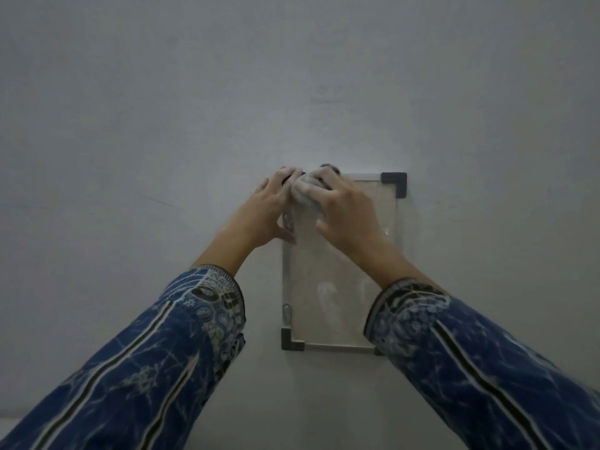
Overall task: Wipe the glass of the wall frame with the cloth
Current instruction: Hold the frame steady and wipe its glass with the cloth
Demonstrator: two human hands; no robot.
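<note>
Mid-wipe at the glass (337, 287) top-left corner — right hand (344, 206) clenched round the cloth (305, 196), left hand (269, 206) loose, fingers spread, bracing the frame (393, 180). Next, probably — downward strokes.

A plain grey wall (162, 108) fills the view, faintly scuffed in places.

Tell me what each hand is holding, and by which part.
The right hand grips a bunched grey cloth around its middle, pressed on the glass. The left hand steadies the grey-cornered wall frame by its upper left edge.
</note>
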